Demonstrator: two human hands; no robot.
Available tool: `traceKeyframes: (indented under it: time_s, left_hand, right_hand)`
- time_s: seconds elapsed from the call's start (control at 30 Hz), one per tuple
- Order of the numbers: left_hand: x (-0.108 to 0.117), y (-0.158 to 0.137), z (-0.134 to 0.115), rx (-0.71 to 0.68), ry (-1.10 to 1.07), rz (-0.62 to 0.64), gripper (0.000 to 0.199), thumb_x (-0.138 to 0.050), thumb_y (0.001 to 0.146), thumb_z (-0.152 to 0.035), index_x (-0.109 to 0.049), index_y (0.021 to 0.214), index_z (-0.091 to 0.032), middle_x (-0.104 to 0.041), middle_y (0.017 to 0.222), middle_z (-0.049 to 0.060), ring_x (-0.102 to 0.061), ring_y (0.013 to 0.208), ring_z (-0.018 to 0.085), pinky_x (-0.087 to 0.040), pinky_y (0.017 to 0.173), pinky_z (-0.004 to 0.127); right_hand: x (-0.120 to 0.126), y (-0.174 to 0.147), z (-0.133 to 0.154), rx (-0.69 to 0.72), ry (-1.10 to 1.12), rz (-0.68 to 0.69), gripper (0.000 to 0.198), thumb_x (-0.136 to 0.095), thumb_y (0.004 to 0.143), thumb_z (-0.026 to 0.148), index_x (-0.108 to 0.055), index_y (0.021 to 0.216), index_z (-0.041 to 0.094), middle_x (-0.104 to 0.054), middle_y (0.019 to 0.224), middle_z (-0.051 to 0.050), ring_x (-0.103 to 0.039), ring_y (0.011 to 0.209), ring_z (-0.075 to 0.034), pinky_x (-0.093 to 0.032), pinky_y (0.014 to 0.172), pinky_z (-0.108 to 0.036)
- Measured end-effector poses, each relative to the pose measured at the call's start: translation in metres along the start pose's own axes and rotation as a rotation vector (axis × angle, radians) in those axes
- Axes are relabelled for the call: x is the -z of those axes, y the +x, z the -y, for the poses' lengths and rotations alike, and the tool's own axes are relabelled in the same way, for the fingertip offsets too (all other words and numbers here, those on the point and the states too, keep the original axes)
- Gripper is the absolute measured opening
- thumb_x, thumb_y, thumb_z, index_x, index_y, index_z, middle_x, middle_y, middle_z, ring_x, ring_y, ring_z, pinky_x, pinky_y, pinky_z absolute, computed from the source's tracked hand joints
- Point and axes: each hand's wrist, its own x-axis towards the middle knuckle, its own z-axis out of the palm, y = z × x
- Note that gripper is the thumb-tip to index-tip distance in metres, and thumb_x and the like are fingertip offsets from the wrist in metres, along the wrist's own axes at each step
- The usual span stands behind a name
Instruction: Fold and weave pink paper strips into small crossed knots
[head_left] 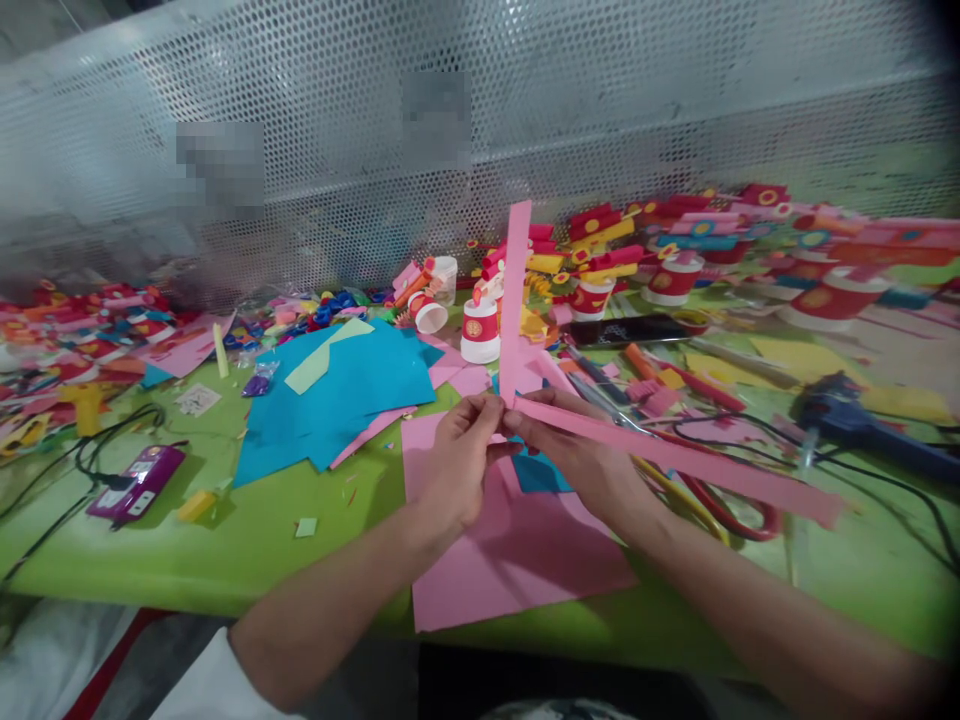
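Observation:
My left hand [466, 455] and my right hand [559, 440] meet over the middle of the table, fingertips pinched on a pink paper strip [514, 290]. One length of the strip stands upright above the fingers. Another length runs to the right across my right forearm. Whether it is one folded strip or two pieces, I cannot tell. Below the hands lies a pink paper sheet [487, 560], with a small blue piece of paper [541, 474] on it. Just beyond the hands, a white paper cup [481, 345] with a red band stands upside down.
Blue paper sheets [337, 390] lie to the left, near a purple power strip [139, 485] with black cords. At right are a blue glue gun [862, 420], red-handled scissors [750, 525] and a black phone [637, 330]. Several decorated cups line the back before a perforated metal panel [337, 150].

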Motion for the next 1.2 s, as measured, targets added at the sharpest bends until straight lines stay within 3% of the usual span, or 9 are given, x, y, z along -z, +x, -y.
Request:
traceKeyframes:
  time_s: [0.3, 0.53, 0.77, 0.87, 0.97, 1.07, 1.2]
  left_hand:
    - [-0.004, -0.006, 0.0, -0.054, 0.102, 0.051, 0.029, -0.073, 0.083, -0.043, -0.062, 0.087, -0.017, -0.057, 0.078, -0.001, -0.055, 0.069, 0.01, -0.053, 0.063, 0.023]
    - [0.002, 0.001, -0.009, -0.001, 0.166, 0.184, 0.027, -0.074, 0.079, -0.039, -0.058, 0.078, -0.017, -0.059, 0.074, -0.001, -0.057, 0.063, 0.011, -0.054, 0.061, 0.026]
    - [0.015, 0.007, -0.03, 0.075, 0.429, 0.26, 0.026, -0.078, 0.078, -0.038, -0.071, 0.078, -0.013, -0.065, 0.069, 0.003, -0.061, 0.063, 0.012, -0.054, 0.064, 0.027]
    - [0.016, 0.008, -0.03, 0.09, 0.403, 0.295, 0.026, -0.081, 0.076, -0.037, -0.074, 0.082, -0.013, -0.069, 0.07, 0.004, -0.064, 0.062, 0.013, -0.055, 0.066, 0.028]
    - [0.012, 0.007, -0.023, 0.043, 0.294, 0.229, 0.028, -0.081, 0.076, -0.039, -0.076, 0.084, -0.013, -0.071, 0.07, 0.005, -0.065, 0.063, 0.013, -0.057, 0.069, 0.029]
    - [0.009, 0.005, -0.014, 0.017, 0.168, 0.178, 0.028, -0.082, 0.077, -0.039, -0.078, 0.088, -0.014, -0.075, 0.078, 0.006, -0.068, 0.069, 0.014, -0.059, 0.075, 0.03]
    - [0.006, 0.002, -0.008, -0.002, 0.106, 0.174, 0.028, -0.081, 0.079, -0.038, -0.079, 0.095, -0.015, -0.076, 0.085, 0.006, -0.069, 0.076, 0.014, -0.059, 0.079, 0.029]
  right_hand:
    - [-0.001, -0.002, -0.002, -0.013, 0.081, -0.125, 0.028, -0.081, 0.074, 0.043, -0.069, 0.067, 0.018, -0.062, 0.063, 0.0, -0.053, 0.06, -0.015, -0.044, 0.057, -0.03]
    - [0.018, 0.006, -0.011, -0.056, 0.079, -0.002, 0.028, -0.085, 0.068, 0.042, -0.072, 0.063, 0.018, -0.061, 0.056, 0.0, -0.051, 0.054, -0.014, -0.038, 0.05, -0.028]
    - [0.022, 0.002, -0.005, -0.162, 0.06, 0.084, 0.026, -0.088, 0.066, 0.04, -0.076, 0.071, 0.017, -0.061, 0.057, 0.0, -0.046, 0.051, -0.012, -0.032, 0.048, -0.027]
    - [0.023, 0.002, -0.003, -0.137, 0.1, 0.094, 0.025, -0.088, 0.066, 0.038, -0.075, 0.073, 0.018, -0.061, 0.058, 0.001, -0.048, 0.053, -0.012, -0.036, 0.05, -0.027]
    - [0.025, 0.004, -0.001, -0.104, 0.176, 0.105, 0.024, -0.085, 0.072, 0.038, -0.072, 0.071, 0.019, -0.061, 0.062, 0.001, -0.051, 0.055, -0.012, -0.04, 0.052, -0.026]
    - [0.025, 0.005, 0.001, -0.117, 0.238, 0.109, 0.022, -0.082, 0.076, 0.04, -0.074, 0.082, 0.02, -0.065, 0.072, 0.0, -0.056, 0.062, -0.012, -0.046, 0.057, -0.025]
    - [0.023, 0.005, 0.0, -0.093, 0.2, 0.077, 0.026, -0.084, 0.074, 0.041, -0.074, 0.084, 0.019, -0.066, 0.072, 0.0, -0.056, 0.063, -0.012, -0.047, 0.056, -0.024]
